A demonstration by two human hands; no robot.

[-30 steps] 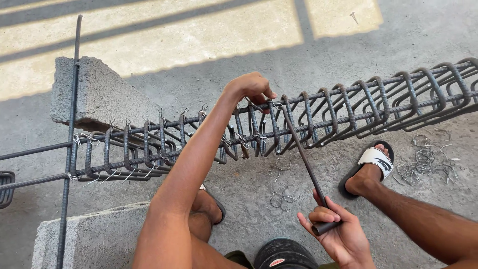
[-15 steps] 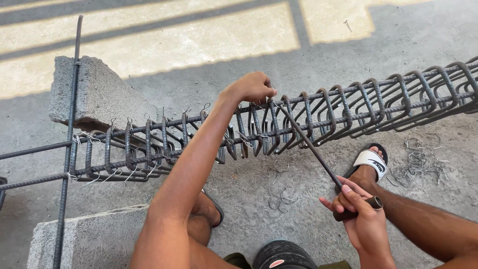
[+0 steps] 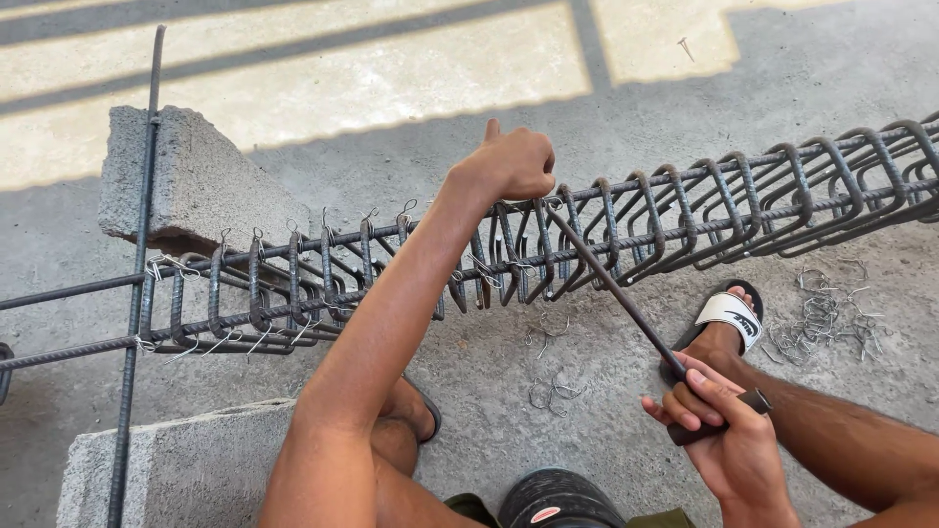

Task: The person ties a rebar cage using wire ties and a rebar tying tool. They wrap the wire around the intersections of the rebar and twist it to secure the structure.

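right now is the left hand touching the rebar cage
Touching. In the head view the left hand is closed in a fist over the top of the rebar cage, with its fingers wrapped around the bars and no gap showing.

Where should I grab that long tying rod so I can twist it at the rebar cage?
Grip the tying rod at its low bent end, coming from the near side, as the right hand does. Its tip sits in the rebar cage.
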